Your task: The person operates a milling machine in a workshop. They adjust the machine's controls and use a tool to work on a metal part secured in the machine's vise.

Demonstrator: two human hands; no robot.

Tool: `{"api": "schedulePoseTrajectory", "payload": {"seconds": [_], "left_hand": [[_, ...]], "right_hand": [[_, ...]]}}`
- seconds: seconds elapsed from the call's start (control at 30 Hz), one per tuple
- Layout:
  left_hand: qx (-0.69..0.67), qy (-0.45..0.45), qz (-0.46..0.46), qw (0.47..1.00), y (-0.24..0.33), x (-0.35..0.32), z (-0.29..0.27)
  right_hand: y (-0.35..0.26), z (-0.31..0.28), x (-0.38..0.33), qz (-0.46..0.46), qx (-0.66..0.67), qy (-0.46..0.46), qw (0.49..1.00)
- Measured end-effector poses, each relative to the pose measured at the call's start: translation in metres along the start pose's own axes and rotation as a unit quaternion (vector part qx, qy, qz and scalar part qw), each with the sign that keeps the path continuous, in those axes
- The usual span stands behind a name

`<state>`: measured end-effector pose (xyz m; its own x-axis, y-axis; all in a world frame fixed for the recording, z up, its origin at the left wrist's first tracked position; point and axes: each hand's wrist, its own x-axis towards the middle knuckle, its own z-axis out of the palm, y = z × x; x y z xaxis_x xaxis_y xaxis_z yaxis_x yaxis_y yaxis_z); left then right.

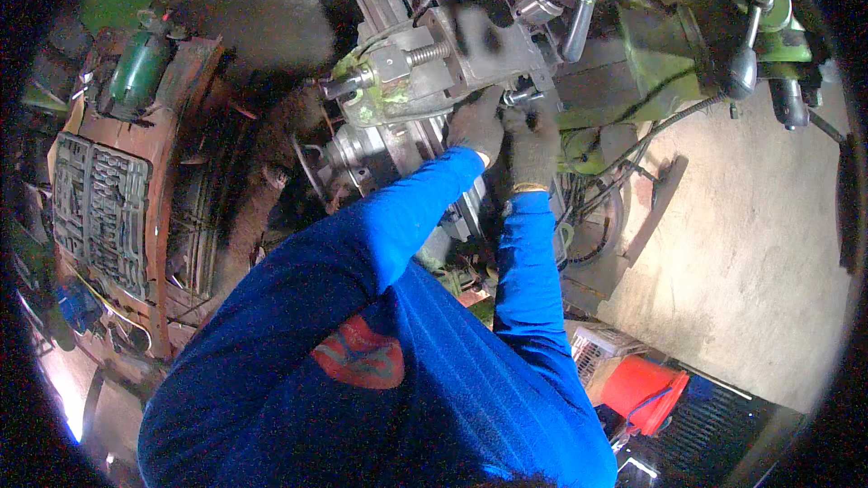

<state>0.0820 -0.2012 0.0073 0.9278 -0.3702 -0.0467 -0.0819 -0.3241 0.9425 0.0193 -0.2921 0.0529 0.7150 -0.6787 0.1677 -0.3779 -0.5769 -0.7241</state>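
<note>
Both my hands wear dark grey work gloves and meet at the near right end of a grey machine vise (425,72). My left hand (477,126) is closed against the vise's near edge, its fingers pressed together and partly blurred. Beside it, my right hand (533,140) is curled just below a small shiny metal fitting (522,96). What lies inside either grip is hidden by the gloves. A coiled spring or screw (429,54) shows on the vise. Above and right of it hangs a drill chuck (539,2).
A lever with a dark knob (741,77) juts out at the upper right of the green machine. On the left, a socket set case (101,212) and a green cylinder (140,72) rest on a rusty bench. A red bucket (644,395) stands at the lower right.
</note>
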Motion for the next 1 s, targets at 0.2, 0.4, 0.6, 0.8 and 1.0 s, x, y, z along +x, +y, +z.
{"api": "schedulePoseTrajectory", "payload": {"seconds": [0.2,0.4,0.6,0.8,1.0], "left_hand": [[0.004,0.003,-0.002,1.0,-0.002,-0.003,-0.001],[0.004,-0.005,-0.025,1.0,0.014,-0.003,-0.008],[-0.03,0.031,0.002,0.999,0.007,-0.004,-0.003],[-0.006,0.013,-0.014,1.0,0.001,0.0,0.001],[-0.002,0.04,0.035,0.999,-0.006,0.001,0.008]], "right_hand": [[-0.038,0.001,-0.012,0.002,0.097,-0.023,0.995],[-0.026,0.001,0.007,0.038,0.058,-0.05,0.996],[-0.024,0.008,0.012,-0.084,0.033,-0.016,0.996],[-0.043,-0.009,0.026,-0.028,-0.016,-0.143,0.989],[-0.052,-0.028,0.029,-0.208,-0.168,-0.073,0.961]]}}
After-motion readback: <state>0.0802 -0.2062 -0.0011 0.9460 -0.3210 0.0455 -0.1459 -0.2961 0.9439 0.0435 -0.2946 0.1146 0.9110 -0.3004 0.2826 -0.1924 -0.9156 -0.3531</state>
